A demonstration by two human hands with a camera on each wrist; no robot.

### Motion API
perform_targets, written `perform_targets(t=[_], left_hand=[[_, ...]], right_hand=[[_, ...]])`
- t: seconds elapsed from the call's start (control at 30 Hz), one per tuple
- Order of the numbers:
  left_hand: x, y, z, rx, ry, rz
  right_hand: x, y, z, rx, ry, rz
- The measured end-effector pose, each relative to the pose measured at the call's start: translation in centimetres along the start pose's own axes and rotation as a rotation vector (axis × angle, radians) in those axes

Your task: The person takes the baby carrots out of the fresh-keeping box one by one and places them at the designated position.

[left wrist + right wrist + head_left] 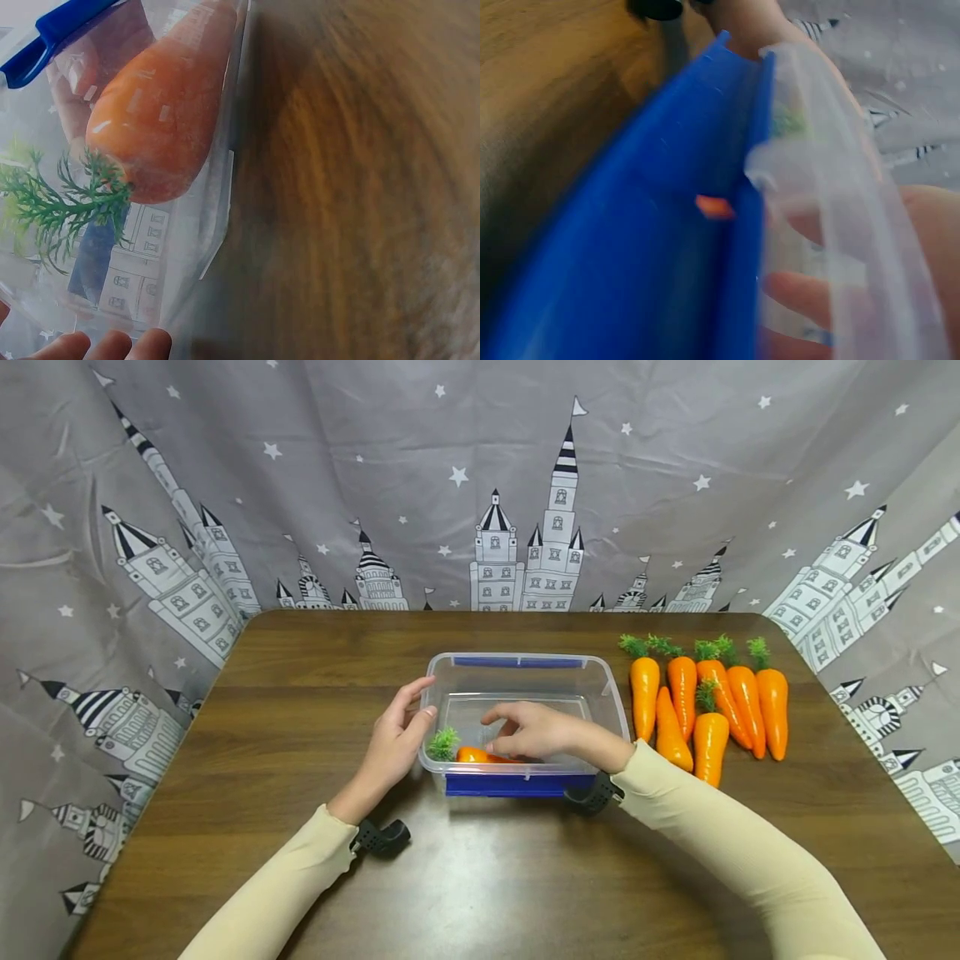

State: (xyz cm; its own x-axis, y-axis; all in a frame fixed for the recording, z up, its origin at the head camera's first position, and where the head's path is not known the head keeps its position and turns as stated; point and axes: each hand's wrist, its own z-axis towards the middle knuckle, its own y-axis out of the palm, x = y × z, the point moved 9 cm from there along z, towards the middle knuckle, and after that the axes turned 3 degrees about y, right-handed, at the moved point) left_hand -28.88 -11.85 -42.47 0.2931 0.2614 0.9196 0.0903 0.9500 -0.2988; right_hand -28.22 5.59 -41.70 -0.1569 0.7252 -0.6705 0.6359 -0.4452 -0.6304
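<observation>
A clear plastic box (pixel 525 662) with blue latches (pixel 517 785) stands on the table, its lid off. Inside, by the near wall, lies an orange toy carrot (pixel 161 112) with a green leafy top (pixel 442 744) toward the left. My left hand (pixel 397 731) rests at the box's left side, thumb and fingertips right at the rim; several fingertips (pixel 112 346) show against the outside wall. My right hand (pixel 536 731) reaches over the near rim into the box, fingers loosely bent just above the carrot and apart from it. In the right wrist view the clear wall partly covers that hand.
Several more toy carrots (pixel 682 693) lie grouped on the table right of the box, most with green tops pointing away from me. The brown wooden table (pixel 315 660) ends at a grey curtain (pixel 420 468) printed with castles. Each wrist carries a black mount (pixel 382 837).
</observation>
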Motion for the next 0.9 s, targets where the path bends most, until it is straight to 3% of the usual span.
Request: perform_targets(t=[0.17, 0.67, 0.9], left_hand=[[0.0, 0.1, 0.0, -0.012, -0.001, 0.004], [-0.1, 0.0, 0.0, 0.001, -0.001, -0.001], [-0.2, 0.0, 0.1, 0.002, -0.008, -0.004]], right_hand=[[-0.2, 0.9, 0.1, -0.043, 0.001, -0.023], [-0.6, 2.2, -0.1, -0.154, -0.007, 0.049], [-0.4, 2.3, 0.1, -0.172, -0.005, 0.048]])
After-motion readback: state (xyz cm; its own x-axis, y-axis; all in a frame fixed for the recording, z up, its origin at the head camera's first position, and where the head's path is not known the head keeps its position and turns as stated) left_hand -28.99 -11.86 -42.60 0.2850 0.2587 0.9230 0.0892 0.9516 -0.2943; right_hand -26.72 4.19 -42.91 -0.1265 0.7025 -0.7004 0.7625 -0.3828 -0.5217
